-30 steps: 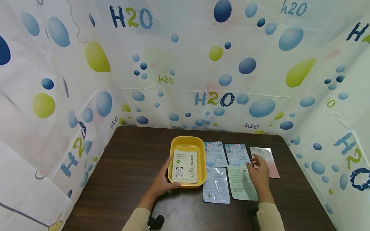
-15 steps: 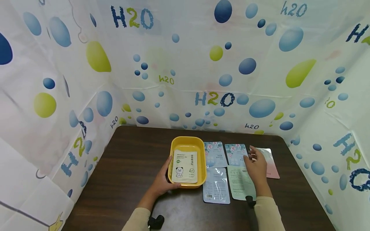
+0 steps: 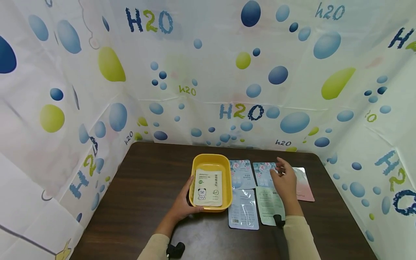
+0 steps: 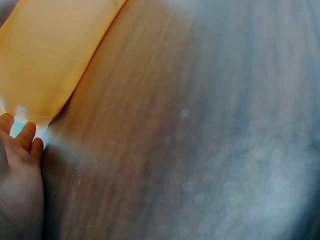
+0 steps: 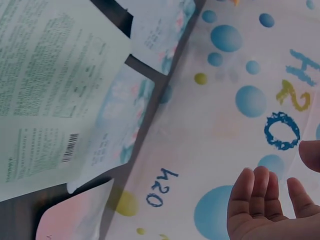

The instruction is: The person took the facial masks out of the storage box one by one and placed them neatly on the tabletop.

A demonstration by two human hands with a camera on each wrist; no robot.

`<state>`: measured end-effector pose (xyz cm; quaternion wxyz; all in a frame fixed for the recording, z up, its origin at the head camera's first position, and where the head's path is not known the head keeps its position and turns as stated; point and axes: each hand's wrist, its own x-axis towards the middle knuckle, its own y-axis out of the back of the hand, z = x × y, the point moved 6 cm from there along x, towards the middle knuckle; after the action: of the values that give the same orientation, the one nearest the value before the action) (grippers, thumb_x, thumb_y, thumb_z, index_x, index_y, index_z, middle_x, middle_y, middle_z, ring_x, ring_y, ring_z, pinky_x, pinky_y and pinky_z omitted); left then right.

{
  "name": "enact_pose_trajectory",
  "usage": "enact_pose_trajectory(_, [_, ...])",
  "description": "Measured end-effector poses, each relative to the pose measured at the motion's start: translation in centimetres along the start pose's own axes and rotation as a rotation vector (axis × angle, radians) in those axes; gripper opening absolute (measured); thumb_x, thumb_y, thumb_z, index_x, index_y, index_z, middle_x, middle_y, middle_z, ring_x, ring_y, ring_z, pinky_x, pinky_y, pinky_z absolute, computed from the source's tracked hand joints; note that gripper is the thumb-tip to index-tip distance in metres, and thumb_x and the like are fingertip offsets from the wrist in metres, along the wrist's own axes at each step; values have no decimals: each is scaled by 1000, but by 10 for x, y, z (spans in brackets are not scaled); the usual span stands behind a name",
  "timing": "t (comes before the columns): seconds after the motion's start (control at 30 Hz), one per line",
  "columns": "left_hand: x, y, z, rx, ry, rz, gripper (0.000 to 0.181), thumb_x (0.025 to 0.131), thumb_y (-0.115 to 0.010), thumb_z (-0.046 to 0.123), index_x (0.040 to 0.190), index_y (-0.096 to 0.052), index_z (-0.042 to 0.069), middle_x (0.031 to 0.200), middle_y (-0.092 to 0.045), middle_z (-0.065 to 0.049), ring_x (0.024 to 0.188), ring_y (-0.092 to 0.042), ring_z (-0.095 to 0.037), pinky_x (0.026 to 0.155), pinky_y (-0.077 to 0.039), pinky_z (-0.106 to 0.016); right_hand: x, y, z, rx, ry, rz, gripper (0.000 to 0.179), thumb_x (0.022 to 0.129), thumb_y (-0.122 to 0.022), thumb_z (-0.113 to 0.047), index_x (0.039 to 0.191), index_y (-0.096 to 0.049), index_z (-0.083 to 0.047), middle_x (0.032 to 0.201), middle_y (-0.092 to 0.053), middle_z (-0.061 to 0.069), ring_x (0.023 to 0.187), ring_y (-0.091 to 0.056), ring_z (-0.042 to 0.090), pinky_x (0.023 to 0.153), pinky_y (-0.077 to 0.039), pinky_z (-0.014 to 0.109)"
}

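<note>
My left hand (image 3: pixel 182 203) grips the left near corner of a yellow tray (image 3: pixel 211 164), thumb along its front edge and fingers up its side. In the left wrist view the fingertips meet the tray's wall (image 4: pixel 55 55). A cream packet (image 3: pixel 208 187) with a bear drawing lies in the tray. My right hand (image 3: pixel 286 182) hovers with loosely bent fingers, holding nothing, over the flat packets: two blue floral ones (image 3: pixel 240 174) behind, a pale blue one (image 3: pixel 243 210) and a green one (image 3: pixel 269 204) in front. It partly hides a silver-pink packet (image 3: pixel 304 186) at the right.
Dark brown wood makes up the table (image 3: pixel 156 173). Behind and along both sides hangs a white curtain (image 3: pixel 208 83) printed with blue and green drops. A black strap end (image 3: pixel 175 250) hangs at the left sleeve, and another (image 3: pixel 278 221) at the right.
My right hand has moved left and slightly away from me, from the silver-pink packet toward the right-hand floral packet, uncovering more of the pink end. The left hand and tray stay put.
</note>
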<state>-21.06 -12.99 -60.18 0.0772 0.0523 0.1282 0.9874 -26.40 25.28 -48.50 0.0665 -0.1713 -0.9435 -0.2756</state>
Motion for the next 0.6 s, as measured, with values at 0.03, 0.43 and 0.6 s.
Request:
enact_pose_trajectory(0.03, [0, 0, 0, -5, 0, 0, 125, 60, -95, 27, 156, -15, 36, 163, -19, 1, 149, -21, -25, 116, -20, -57, 1, 0, -3, 3, 5, 0, 53, 93, -62, -16, 144, -48, -18, 127, -57, 10, 114, -56, 25, 88, -44, 23])
enact_pose_trajectory(0.43, [-1, 0, 2, -10, 2, 2, 125, 60, -95, 27, 156, -15, 37, 163, -20, 2, 149, -22, -26, 116, -20, -57, 6, -11, -32, 68, 81, -32, 55, 91, -64, -14, 144, -47, -18, 131, -55, 9, 116, -56, 24, 96, -47, 41])
enact_pose_trajectory(0.6, [-1, 0, 2, -14, 2, 8, 125, 61, -95, 27, 156, -15, 38, 163, -19, 3, 149, -21, -26, 117, -20, -57, 8, -18, -41, 98, 94, -50, 56, 90, -66, -14, 143, -47, -13, 131, -55, 10, 115, -57, 23, 94, -49, 36])
